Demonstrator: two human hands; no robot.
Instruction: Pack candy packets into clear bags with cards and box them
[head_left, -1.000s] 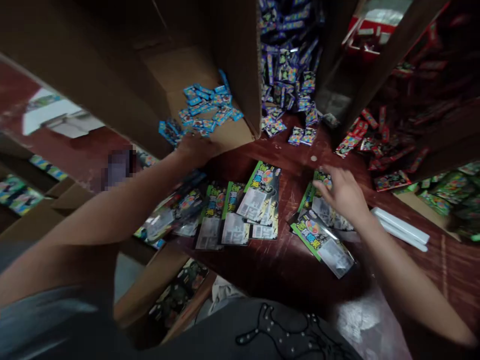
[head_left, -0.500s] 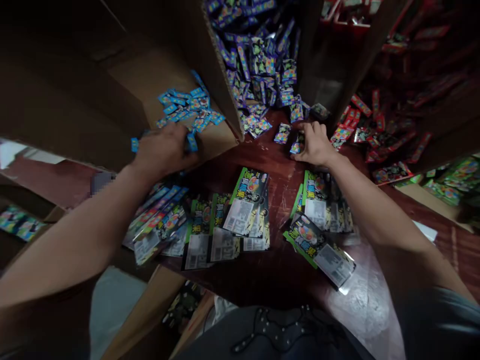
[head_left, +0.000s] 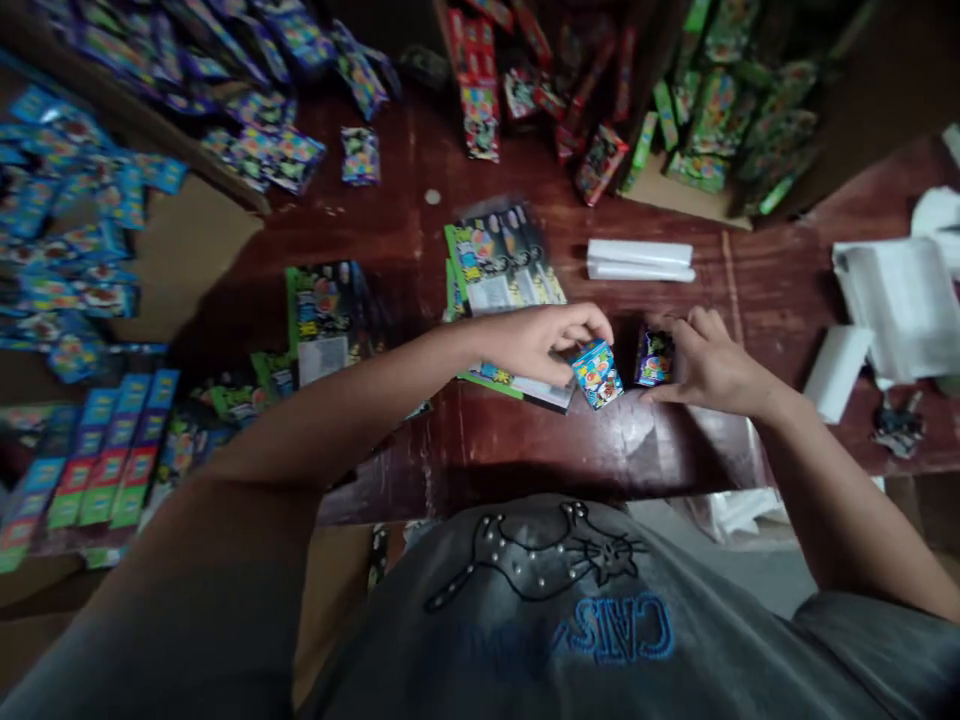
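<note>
My left hand (head_left: 551,342) pinches a small blue candy packet (head_left: 598,375) with colourful printing, held tilted over the dark red table (head_left: 510,445). Just right of it, my right hand (head_left: 709,362) has thumb and fingers closed around a purple candy packet (head_left: 656,357). The two packets are close together with a narrow gap between them. Beneath and behind my left hand lie flat printed black-and-green bags (head_left: 499,255), overlapping one another. More such bags (head_left: 324,315) are further left, partly hidden by my left forearm.
Blue packets (head_left: 79,240) lie in a carton at left, with purple (head_left: 274,150), red (head_left: 480,120) and green packets (head_left: 709,125) in heaps along the back. White rolled plastic (head_left: 640,260) lies behind my hands. Clear bags (head_left: 896,300), a white block (head_left: 838,372) and keys (head_left: 898,425) are at right.
My view has swung to the right. My left hand has left the blue pile with a blue packet, and my right hand has left the purple pile with a purple one; the hands are now close together.
</note>
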